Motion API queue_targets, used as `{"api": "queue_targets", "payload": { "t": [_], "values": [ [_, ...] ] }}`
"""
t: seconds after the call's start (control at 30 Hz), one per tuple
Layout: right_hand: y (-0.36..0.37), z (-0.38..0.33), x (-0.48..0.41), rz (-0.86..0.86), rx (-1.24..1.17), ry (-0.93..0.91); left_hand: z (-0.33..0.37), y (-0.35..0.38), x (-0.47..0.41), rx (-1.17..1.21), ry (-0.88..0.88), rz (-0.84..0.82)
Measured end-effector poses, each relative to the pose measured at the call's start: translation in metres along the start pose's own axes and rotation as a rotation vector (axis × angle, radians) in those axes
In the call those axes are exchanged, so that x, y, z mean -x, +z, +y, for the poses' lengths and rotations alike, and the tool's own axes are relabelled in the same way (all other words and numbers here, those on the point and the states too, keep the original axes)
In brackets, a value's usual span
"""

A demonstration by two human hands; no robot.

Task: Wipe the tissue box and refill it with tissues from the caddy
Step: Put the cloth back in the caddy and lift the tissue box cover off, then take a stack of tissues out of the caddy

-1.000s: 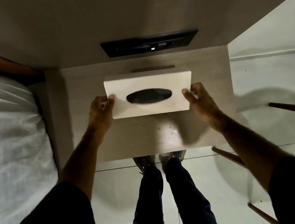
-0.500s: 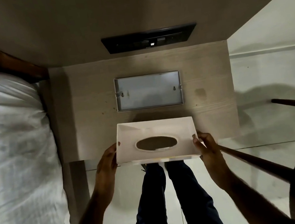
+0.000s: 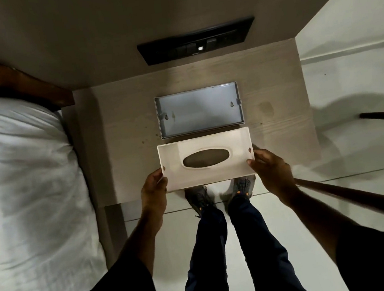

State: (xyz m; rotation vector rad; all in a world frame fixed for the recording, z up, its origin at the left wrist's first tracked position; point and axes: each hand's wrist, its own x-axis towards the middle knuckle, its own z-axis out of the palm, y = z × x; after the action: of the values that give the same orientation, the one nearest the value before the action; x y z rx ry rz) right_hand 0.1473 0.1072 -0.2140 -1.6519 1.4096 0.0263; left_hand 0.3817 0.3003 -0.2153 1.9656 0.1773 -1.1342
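Observation:
The white tissue box cover (image 3: 207,174), with an oval slot in its top, is turned so its hollow inside faces me. It sits over the front edge of the bedside table (image 3: 125,153). My left hand (image 3: 154,190) grips its left end and my right hand (image 3: 269,172) grips its right end. Just behind the cover lies the grey base tray (image 3: 199,109) of the box, flat on the table and empty. No tissues or caddy are in view.
A bed with white linen (image 3: 28,188) runs along the left. A black switch panel (image 3: 195,40) is on the wall behind the table. Dark wooden chair legs (image 3: 350,196) stand at the right over a pale floor. My legs and shoes are below the table edge.
Both hands lifted the cover off the grey base, pulled it toward me and flipped it inside up. Since half a second ago it has moved slightly back over the table edge.

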Motion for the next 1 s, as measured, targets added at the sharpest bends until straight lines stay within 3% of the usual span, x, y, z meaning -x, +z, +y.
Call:
{"api": "queue_targets", "payload": {
  "t": [0.1,0.17,0.3,0.57,0.87,1.0],
  "values": [
    [-0.007,-0.01,0.009,-0.023,-0.06,0.072,0.005,-0.004,0.005,-0.092,-0.012,0.003],
    [-0.02,-0.015,0.022,0.016,-0.107,0.147,0.014,-0.005,0.013,-0.148,-0.004,0.095],
    [-0.057,-0.017,0.069,0.061,-0.194,0.231,0.044,0.007,0.046,-0.187,0.105,0.177],
    [-0.159,-0.001,0.203,0.219,-0.271,0.221,0.083,0.087,0.144,-0.432,0.413,-0.145],
    [-0.246,0.105,0.284,0.679,-0.443,0.362,0.046,0.29,0.326,-0.751,0.824,-0.658],
    [-0.28,0.159,0.285,0.817,-0.5,0.455,0.019,0.376,0.367,-0.957,0.965,-0.712]
  ]
}}
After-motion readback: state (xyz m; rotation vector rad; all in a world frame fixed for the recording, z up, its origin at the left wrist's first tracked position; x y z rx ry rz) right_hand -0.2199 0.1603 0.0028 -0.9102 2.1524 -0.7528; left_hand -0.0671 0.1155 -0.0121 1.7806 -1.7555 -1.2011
